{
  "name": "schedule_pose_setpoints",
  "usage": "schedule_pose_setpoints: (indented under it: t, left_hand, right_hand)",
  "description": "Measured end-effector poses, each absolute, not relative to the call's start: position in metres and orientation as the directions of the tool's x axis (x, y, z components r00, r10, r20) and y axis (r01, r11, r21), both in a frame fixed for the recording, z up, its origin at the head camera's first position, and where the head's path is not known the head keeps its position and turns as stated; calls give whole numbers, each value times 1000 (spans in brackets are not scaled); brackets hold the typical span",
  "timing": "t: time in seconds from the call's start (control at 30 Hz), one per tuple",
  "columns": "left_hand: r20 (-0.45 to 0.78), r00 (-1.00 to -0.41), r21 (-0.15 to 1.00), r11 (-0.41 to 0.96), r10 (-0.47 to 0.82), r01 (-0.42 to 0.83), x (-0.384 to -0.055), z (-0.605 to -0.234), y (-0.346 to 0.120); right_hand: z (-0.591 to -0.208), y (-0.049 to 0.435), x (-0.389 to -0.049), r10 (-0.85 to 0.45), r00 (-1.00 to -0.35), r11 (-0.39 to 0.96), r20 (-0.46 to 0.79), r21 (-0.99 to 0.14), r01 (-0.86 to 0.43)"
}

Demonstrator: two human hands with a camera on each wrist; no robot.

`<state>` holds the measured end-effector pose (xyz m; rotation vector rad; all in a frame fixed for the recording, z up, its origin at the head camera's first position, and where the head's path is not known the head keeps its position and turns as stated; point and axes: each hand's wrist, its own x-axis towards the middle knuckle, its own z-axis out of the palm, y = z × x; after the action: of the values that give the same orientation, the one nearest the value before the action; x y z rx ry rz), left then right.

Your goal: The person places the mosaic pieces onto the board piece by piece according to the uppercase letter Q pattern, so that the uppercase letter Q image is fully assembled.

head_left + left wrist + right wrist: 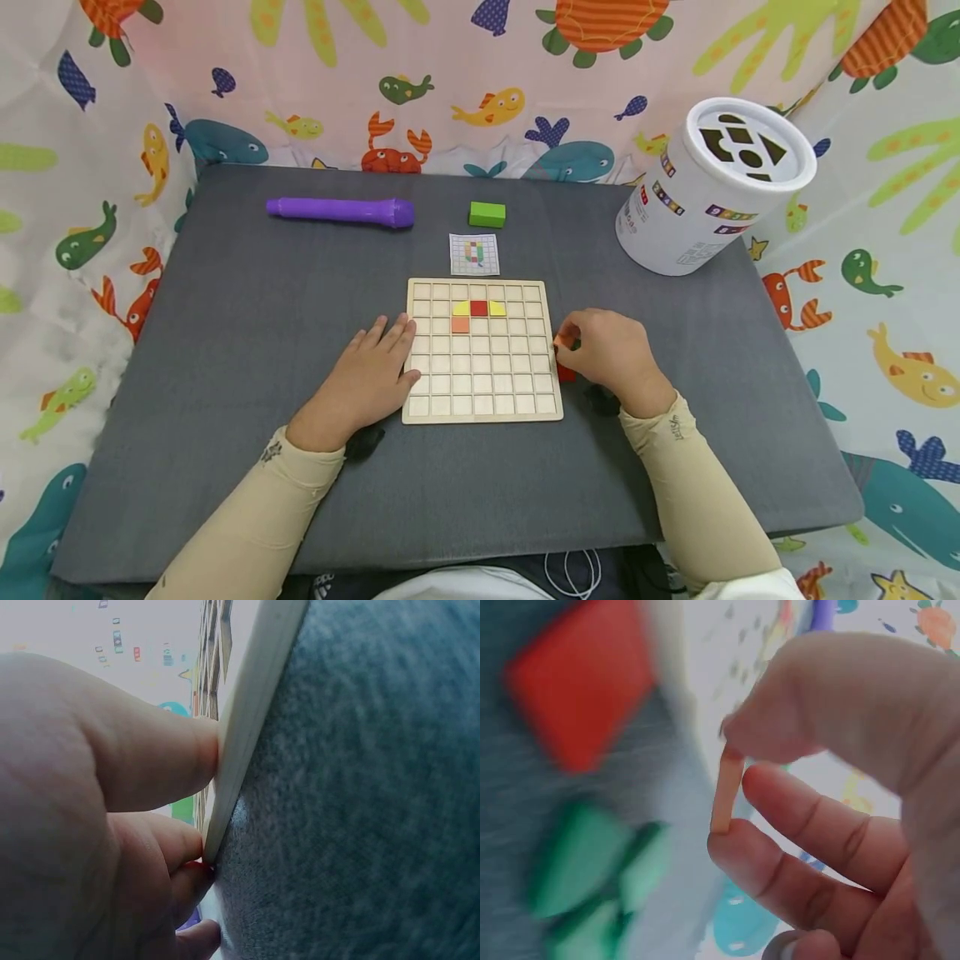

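Observation:
A pale wooden grid board [480, 406] lies flat on the grey table. Near its top are a red square [478, 308] between two yellow pieces [497, 309] and an orange square [460, 325] below the left one. My left hand [366, 375] rests at the board's left edge, fingers extended, the thumb tip touching the rim. Just off the right edge, my right hand [611, 354] pinches a thin orange tile [726, 796] between thumb and fingertips. A red tile [585, 686] and several green pieces [577, 859] lie on the table beneath that hand, partly hidden in the head view.
Behind the board lies a small card [474, 255] with a coloured grid pattern, then a green block [487, 215]. A purple stick [340, 211] lies at the back left. At the back right stands a white tub [690, 208] whose lid has shaped holes.

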<state>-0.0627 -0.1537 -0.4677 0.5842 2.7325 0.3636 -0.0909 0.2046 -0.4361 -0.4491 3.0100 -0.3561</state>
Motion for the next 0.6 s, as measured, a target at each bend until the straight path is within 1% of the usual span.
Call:
schedule_pose_setpoints:
  t: [0.1, 0.3, 0.43, 0.6]
  left_hand:
    - [-258, -865, 312, 885, 430, 346, -62, -467, -154]
    - [-260, -868, 306, 889, 422, 340, -63, -464, -155]
    - [-261, -870, 296, 892, 419, 341, -63, -464, -154]
    - [-271, -867, 293, 894, 418, 340, -63, -464, -153]
  right_hand:
    - [-429, 189, -94, -356, -934, 904, -18, -261, -339]
    - [-431, 139, -99, -525, -850, 805, 44, -300, -512]
    - [-437, 112, -104, -583, -812, 768, 22, -311, -559]
    - [-446, 96, -107, -630, -776, 740, 33, -276, -613]
